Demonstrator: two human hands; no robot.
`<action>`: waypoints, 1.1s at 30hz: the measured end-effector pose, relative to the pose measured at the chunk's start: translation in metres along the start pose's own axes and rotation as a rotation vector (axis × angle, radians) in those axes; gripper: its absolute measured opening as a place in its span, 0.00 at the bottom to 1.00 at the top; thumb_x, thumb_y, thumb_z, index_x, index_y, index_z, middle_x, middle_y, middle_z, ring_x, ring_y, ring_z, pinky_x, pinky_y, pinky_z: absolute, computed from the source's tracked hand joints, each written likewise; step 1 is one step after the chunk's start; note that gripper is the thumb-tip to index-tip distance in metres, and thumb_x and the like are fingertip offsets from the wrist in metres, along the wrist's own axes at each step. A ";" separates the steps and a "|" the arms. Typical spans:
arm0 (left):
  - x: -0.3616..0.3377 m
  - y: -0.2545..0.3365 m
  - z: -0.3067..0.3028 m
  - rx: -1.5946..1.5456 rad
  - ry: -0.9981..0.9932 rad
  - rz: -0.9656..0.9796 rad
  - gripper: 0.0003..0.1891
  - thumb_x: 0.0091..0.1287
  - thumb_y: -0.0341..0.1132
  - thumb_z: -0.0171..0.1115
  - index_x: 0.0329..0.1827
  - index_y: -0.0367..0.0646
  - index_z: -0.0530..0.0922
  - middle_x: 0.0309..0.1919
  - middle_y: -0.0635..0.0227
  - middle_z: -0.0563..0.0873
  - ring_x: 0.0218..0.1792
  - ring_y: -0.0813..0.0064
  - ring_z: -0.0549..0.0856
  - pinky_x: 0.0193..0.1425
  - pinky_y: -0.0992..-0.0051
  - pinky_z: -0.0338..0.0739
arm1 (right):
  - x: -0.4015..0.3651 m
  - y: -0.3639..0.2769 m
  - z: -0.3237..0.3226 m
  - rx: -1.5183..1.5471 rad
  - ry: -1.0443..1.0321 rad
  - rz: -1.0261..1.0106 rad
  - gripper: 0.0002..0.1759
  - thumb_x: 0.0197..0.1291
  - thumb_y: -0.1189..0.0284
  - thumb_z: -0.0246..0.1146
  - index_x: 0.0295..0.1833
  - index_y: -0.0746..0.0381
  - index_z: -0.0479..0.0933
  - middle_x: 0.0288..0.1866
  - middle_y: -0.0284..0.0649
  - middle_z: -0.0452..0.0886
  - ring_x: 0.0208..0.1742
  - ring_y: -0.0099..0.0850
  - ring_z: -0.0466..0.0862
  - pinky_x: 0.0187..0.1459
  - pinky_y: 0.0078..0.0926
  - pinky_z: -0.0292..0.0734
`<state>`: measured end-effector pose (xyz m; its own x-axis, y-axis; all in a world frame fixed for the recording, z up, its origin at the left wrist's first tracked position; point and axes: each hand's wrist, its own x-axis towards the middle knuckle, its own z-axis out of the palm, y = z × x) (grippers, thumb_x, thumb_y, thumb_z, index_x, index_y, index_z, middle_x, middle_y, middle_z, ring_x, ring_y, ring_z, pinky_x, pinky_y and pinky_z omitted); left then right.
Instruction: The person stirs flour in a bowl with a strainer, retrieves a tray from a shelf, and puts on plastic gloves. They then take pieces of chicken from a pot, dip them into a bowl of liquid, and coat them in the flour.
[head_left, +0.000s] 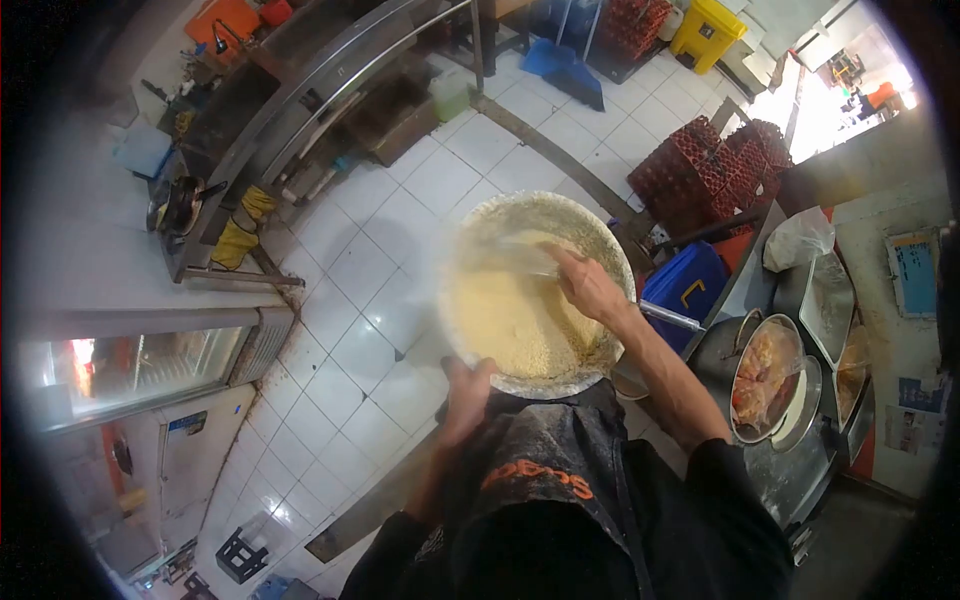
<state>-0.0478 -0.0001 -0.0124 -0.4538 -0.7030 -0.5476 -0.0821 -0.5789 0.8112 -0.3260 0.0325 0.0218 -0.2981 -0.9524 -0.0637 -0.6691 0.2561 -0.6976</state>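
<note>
A big round tub [612,245] with a floury rim stands in front of my apron. Pale yellow crumbly powder [510,325] fills much of it. My left hand [467,395] grips the tub's near left rim, thumb over the edge. Over the right part of the tub, my right hand [590,285] is closed on a scoop [535,262], whose front end is blurred by motion above the powder.
To the right, a metal counter holds a pot of raw meat [768,385] and metal trays [828,300]. Red egg trays [705,170] and a blue bin [685,290] stand beyond the tub's right side. A glass-fronted fridge [150,365] is at left.
</note>
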 end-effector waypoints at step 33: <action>0.004 0.016 0.007 0.125 -0.068 0.186 0.26 0.65 0.27 0.58 0.67 0.28 0.67 0.55 0.55 0.81 0.54 0.66 0.81 0.61 0.70 0.73 | -0.043 0.000 0.011 0.353 0.021 0.358 0.22 0.71 0.67 0.56 0.67 0.64 0.72 0.44 0.58 0.84 0.40 0.46 0.85 0.45 0.40 0.77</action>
<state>-0.0575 -0.0093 0.0004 -0.5297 -0.7608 -0.3750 -0.0988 -0.3838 0.9181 -0.3063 0.0717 0.0167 -0.4833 -0.8103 -0.3314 -0.2524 0.4914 -0.8336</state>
